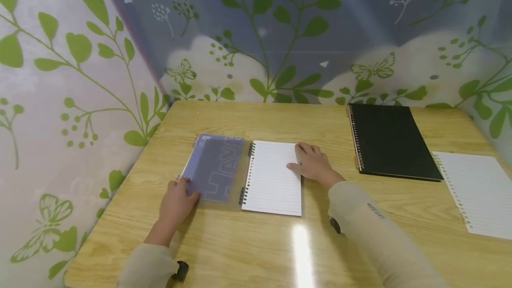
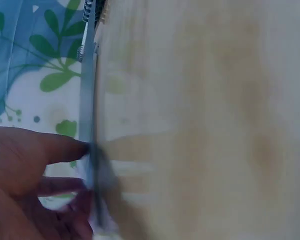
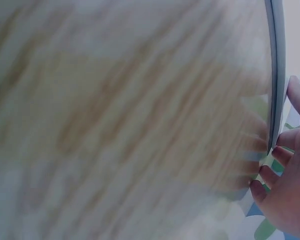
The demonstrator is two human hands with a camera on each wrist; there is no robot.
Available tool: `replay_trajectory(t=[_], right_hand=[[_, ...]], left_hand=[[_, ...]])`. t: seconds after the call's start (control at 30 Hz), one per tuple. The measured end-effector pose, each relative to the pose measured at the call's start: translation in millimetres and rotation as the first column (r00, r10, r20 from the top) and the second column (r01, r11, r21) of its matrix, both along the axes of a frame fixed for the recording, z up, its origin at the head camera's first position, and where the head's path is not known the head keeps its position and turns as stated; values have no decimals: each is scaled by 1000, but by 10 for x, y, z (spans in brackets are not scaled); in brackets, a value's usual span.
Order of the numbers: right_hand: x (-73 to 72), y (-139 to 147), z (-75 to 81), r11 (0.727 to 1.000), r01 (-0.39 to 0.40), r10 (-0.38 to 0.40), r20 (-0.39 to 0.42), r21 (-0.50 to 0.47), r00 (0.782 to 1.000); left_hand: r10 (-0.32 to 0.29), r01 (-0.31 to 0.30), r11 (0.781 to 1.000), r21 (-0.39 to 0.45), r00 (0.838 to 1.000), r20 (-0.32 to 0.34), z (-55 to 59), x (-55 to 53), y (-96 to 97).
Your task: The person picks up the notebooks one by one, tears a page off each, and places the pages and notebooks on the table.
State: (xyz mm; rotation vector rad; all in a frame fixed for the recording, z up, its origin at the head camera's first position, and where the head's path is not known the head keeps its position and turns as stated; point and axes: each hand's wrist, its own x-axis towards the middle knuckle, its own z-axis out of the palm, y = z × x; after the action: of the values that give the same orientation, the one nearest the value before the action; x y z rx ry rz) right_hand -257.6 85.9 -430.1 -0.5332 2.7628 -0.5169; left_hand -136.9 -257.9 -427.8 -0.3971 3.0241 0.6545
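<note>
An open ring-bound notebook (image 1: 274,177) lies on the table in the head view, its white lined page at right and its blue cover (image 1: 220,168) with large outlined letters at left. Dark rings and a translucent strip run between them. My left hand (image 1: 175,201) pinches the cover's outer left edge, thumb toward the lower side. At the page's right edge, my right hand (image 1: 316,163) grips the notebook with the thumb over the paper. Both wrist views show the notebook edge-on between thumb and fingers; the fingertips underneath are partly hidden.
A black ring-bound notebook (image 1: 394,141) lies at the back right of the wooden table (image 1: 248,252). Beside it is a loose lined sheet (image 1: 478,192) with punched holes. Leaf-patterned walls (image 1: 264,34) stand along the table's back and left.
</note>
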Motion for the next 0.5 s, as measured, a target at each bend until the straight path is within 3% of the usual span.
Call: replay_trajectory(t=[0.1, 0.17, 0.23, 0.33, 0.4, 0.43, 0.5], right_hand=[[2, -19, 5, 1000, 1, -1, 5, 0, 1000], [5, -25, 17, 1000, 0, 0, 10, 5, 1000], [7, -29, 36, 1000, 3, -3, 20, 11, 1000], [2, -31, 52, 1000, 1, -1, 22, 21, 1000], [-2, -30, 51, 1000, 0, -1, 21, 23, 1000], [-3, -31, 43, 1000, -1, 0, 19, 23, 1000], [5, -40, 25, 1000, -4, 4, 19, 14, 1000]], left_hand=[[-44, 49, 994, -97, 997, 61, 106, -28, 77], [-130, 142, 979, -145, 987, 91, 187, -84, 170], [-257, 275, 947, -165, 959, 123, 266, -165, 303], [-436, 462, 869, -176, 884, 167, 319, -355, 530], [-493, 527, 833, -171, 846, 204, 310, -511, 659], [-502, 539, 824, -172, 837, 220, 294, -586, 704], [-485, 536, 826, -176, 834, 264, 264, -711, 760]])
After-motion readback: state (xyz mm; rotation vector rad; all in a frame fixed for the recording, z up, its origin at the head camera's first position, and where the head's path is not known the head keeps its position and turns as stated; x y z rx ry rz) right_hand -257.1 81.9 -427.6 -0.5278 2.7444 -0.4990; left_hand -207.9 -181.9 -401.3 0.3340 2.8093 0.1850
